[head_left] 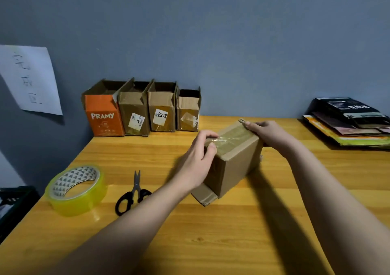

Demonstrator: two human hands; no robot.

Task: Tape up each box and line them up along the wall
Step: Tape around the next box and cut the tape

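A brown cardboard box [236, 162] stands in the middle of the wooden table [211, 232], with a strip of clear tape [231, 138] along its top seam. My left hand [198, 162] holds the box's near end, thumb and fingers pressing the tape over the edge. My right hand [268, 133] rests on the far end and presses the tape down there. Several open boxes stand in a row against the wall: an orange box [104, 116] and three brown boxes [161, 111]. A tape roll [77, 189] and black scissors [133, 194] lie at the left.
A stack of flattened cartons and envelopes [348, 122] lies at the back right. A paper sheet [29, 78] hangs on the blue wall at the left. A dark crate [14, 207] sits beside the table's left edge.
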